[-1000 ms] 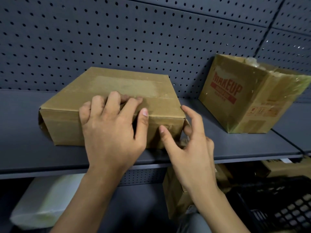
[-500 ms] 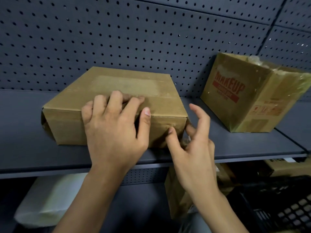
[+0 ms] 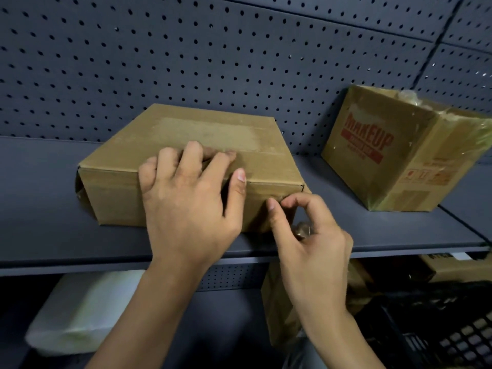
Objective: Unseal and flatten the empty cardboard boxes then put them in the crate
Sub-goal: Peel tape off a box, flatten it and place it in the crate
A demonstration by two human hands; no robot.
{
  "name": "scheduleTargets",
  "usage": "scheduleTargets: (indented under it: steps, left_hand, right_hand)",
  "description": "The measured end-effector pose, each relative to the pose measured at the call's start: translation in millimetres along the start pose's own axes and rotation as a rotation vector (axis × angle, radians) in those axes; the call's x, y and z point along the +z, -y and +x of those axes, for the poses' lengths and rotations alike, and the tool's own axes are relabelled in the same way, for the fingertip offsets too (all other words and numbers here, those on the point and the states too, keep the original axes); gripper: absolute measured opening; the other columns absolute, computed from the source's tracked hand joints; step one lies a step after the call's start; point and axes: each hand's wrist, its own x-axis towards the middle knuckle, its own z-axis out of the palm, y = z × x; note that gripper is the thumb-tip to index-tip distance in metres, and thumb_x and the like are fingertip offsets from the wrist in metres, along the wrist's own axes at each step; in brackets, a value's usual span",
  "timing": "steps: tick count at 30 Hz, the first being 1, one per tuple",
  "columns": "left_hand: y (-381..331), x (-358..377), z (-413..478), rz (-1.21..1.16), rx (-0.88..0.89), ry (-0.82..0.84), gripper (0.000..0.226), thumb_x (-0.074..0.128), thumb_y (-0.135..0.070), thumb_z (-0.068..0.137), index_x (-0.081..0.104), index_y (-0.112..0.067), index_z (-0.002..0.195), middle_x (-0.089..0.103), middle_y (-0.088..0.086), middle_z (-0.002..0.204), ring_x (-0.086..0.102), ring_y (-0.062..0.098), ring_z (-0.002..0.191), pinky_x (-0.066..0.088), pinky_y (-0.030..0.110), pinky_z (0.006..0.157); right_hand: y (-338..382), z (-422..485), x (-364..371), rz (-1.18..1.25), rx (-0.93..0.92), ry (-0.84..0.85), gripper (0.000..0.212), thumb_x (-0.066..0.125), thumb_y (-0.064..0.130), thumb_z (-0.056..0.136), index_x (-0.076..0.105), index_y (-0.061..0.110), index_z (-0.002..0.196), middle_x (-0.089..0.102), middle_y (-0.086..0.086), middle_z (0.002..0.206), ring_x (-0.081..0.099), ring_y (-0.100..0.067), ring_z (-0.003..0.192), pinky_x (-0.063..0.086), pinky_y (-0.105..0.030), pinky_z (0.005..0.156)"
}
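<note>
Your left hand [image 3: 186, 198] presses the box [image 3: 213, 129] mid-shelf [image 3: 40, 209], fingers spread. Your right hand [image 3: 311, 235] pinches thumb and forefinger at its front corner, probably on a tape [image 3: 279, 198] end (too blurred to swear). Unsealing has barely begun and nothing is flattened. The second box [image 3: 386, 155], further right on the shelf, is untouched; the crate [image 3: 439, 328] waits below.
</note>
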Motion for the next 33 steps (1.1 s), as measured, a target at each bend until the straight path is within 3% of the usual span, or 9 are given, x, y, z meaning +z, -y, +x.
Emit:
scheduleTargets:
  steps: [4,8,12,14,17,20,25,30,33]
  left_hand:
    - [-0.7,0.2,0.8,0.003,0.001,0.001,0.04,0.041,-0.043,0.099,0.072,-0.021,0.11,0.062,0.003,0.099,0.05,0.031,0.09,0.03,0.044,0.085]
    - [-0.5,0.9,0.6,0.003,-0.002,0.005,0.04,0.041,-0.043,0.099,0.072,-0.021,0.11,0.062,0.004,0.099,0.05,0.031,0.09,0.03,0.044,0.085]
    - [-0.2,0.8,1.0,0.005,-0.004,0.016,0.04,0.041,-0.043,0.099,0.072,-0.022,0.111,0.062,0.003,0.099,0.049,0.03,0.09,0.03,0.044,0.085]
    - [0.0,0.4,1.3,0.002,-0.006,0.017,0.04,0.04,-0.043,0.099,0.072,-0.021,0.111,0.062,0.003,0.099,0.049,0.031,0.09,0.03,0.044,0.085]
    - [-0.1,0.5,1.9,-0.007,-0.007,0.014,0.04,0.041,-0.043,0.099,0.072,-0.021,0.111,0.062,0.004,0.099,0.05,0.031,0.09,0.03,0.045,0.085]
    - [-0.4,0.5,0.9,0.0,-0.001,0.006,0.04,0.041,-0.042,0.099,0.072,-0.021,0.11,0.062,0.004,0.098,0.05,0.032,0.089,0.031,0.045,0.086]
    - [0.1,0.2,1.5,-0.005,-0.001,0.008,0.039,0.043,-0.042,0.098,0.072,-0.021,0.111,0.061,0.004,0.099,0.05,0.032,0.089,0.031,0.045,0.085]
    - [-0.2,-0.4,0.9,-0.002,-0.001,0.015,0.039,0.042,-0.043,0.098,0.072,-0.021,0.111,0.061,0.005,0.099,0.051,0.032,0.09,0.03,0.045,0.086]
    - [-0.4,-0.8,1.1,0.001,-0.004,0.02,0.039,0.042,-0.043,0.098,0.072,-0.022,0.111,0.062,0.004,0.1,0.051,0.032,0.09,0.031,0.045,0.086]
  right_hand:
    - [0.0,-0.3,-1.0,-0.005,-0.036,0.005,0.015,0.06,0.04,0.093,0.061,0.026,0.086,0.037,0.005,0.083,0.041,-0.008,0.038,0.022,-0.01,0.044]
    - [-3.6,2.8,-6.5,0.037,-0.063,0.045,0.013,0.063,0.027,0.096,0.059,0.022,0.085,0.032,0.022,0.056,0.037,-0.008,0.037,0.021,-0.01,0.045]
    - [-10.0,8.1,-14.2,0.164,-0.035,0.128,0.018,0.061,0.025,0.096,0.056,0.02,0.08,0.047,-0.006,0.055,0.033,-0.013,0.043,0.026,-0.022,0.045]
    - [-13.3,9.7,-17.8,0.264,0.029,0.178,0.018,0.058,0.027,0.093,0.053,0.018,0.078,0.047,-0.006,0.057,0.034,-0.021,0.048,0.029,-0.026,0.047]
    - [-18.9,12.9,-21.7,0.491,0.141,0.269,0.021,0.062,0.021,0.096,0.054,0.014,0.077,0.051,0.015,0.057,0.036,0.006,0.052,0.032,-0.008,0.052]
    - [-22.6,19.0,-27.0,0.609,0.19,0.343,0.018,0.064,0.026,0.087,0.06,0.012,0.076,0.056,0.023,0.061,0.043,0.014,0.053,0.035,-0.003,0.048]
    - [-19.7,20.6,-38.6,0.545,0.113,0.372,0.025,0.068,0.041,0.083,0.067,0.016,0.085,0.064,0.025,0.07,0.047,0.013,0.061,0.036,-0.006,0.055]
    - [-9.4,16.0,-27.0,0.232,0.077,0.224,0.034,0.078,0.049,0.073,0.062,0.02,0.074,0.07,0.004,0.123,0.041,0.008,0.053,0.032,-0.007,0.052]
    - [-5.8,16.2,-23.0,0.099,0.01,0.154,0.024,0.074,0.035,0.083,0.06,0.022,0.07,0.074,0.01,0.108,0.039,0.005,0.04,0.027,-0.007,0.046]
